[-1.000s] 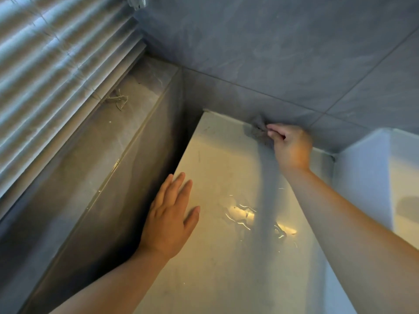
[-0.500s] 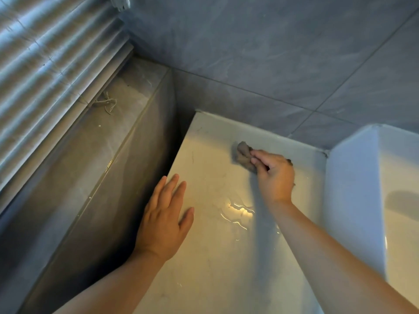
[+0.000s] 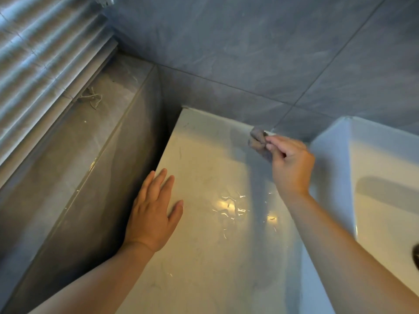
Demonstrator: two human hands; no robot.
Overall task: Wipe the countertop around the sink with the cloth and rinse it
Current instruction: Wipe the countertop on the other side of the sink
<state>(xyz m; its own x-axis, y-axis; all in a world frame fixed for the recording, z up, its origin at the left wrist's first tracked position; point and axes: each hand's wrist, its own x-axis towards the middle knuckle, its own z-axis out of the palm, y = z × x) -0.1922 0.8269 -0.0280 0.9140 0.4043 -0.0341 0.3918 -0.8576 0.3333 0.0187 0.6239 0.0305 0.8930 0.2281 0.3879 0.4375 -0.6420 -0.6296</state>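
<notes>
Cloth [image 3: 257, 140], grey and bunched, is at the back edge of the pale bench [image 3: 204, 257] close to the grey tiled wall [image 3: 249, 53], pinched in the grip of the person's right hand [image 3: 292, 164] between thumb and curled fingers. The left hand [image 3: 152, 214] lies flat near the bench's left edge, fingers straight. Water [image 3: 233, 207] glints between the arms; a white sink [image 3: 328, 143] stands just to the right.

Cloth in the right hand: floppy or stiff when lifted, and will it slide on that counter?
Probably floppy: the cloth sits bunched and creased, pinched by the right hand, holding no flat shape. Likely light: a fingertip pinch alone holds it. It should glide easily: the countertop looks glossy, with wet streaks glinting on it.
</notes>
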